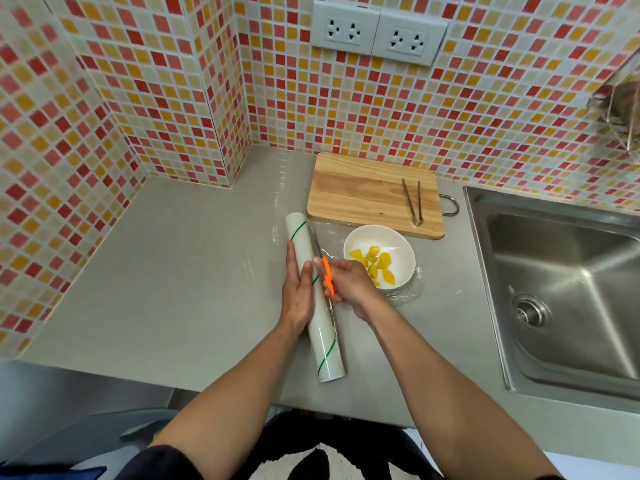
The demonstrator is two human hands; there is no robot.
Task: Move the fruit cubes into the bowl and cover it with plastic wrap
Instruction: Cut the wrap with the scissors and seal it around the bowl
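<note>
A white bowl (398, 244) on the grey counter holds several yellow fruit cubes (375, 266). A clear sheet of plastic wrap (408, 289) stretches from the roll over the bowl and lies loose around its base. The white roll of plastic wrap (301, 237), marked with a green spiral line, lies left of the bowl. My left hand (298, 289) rests flat on the roll, fingers extended. My right hand (349, 282) grips orange-handled scissors (327, 275); their blades run along the roll's right side, on the film.
A wooden cutting board (356, 192) lies behind the bowl with metal tongs (414, 202) on its right part. A steel sink (568, 292) takes up the right side. Tiled walls enclose the counter at the back and left. The counter's front edge is near my body.
</note>
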